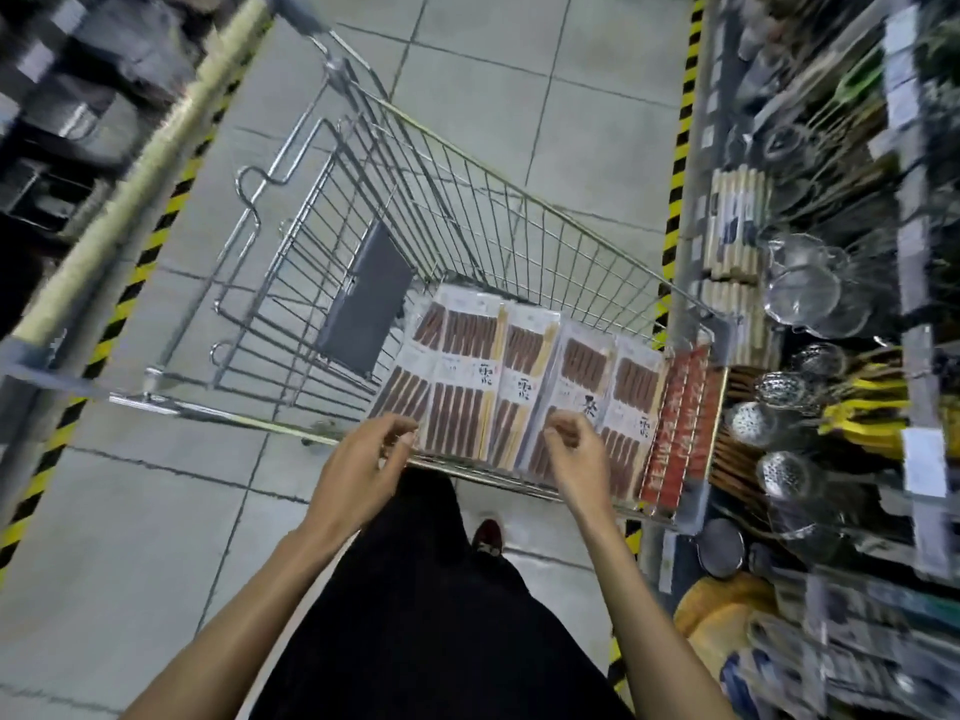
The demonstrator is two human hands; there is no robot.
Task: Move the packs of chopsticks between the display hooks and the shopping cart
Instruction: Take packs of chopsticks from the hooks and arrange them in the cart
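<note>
Lying side by side in the near end of the shopping cart [519, 189], about five packs of chopsticks [519, 392] are being shown face up, with some red packs [675, 423] being seen at the right edge of the row. The far part of the basket is being left bare of goods, apart from a grey flap [363, 304].

The left hand [358, 465] and the right hand [576, 459] are being held just over the nearest ends of the packs. The fingers of both are being kept loosely curled, and no pack is being gripped as far as can be seen. Whether the fingertips are touching the wrapping cannot be told through the blur.

By this showing, the cart side of the task is being judged well along, since a full row is lying there. If the packs are to go back on the hooks, all of that is being judged as left to do, with nothing lifted yet.

The cart is being stood on a floor [156, 511] of large pale grey tiles in a shop aisle. Yellow-and-black tape [680, 148] is being run along the foot of the shelving on both sides. On the right, a display rack [909, 252] is being crowded with wire strainers [802, 291] and slotted ladles [779, 470]. The left shelving is being blurred too much for its goods to be named.
</note>
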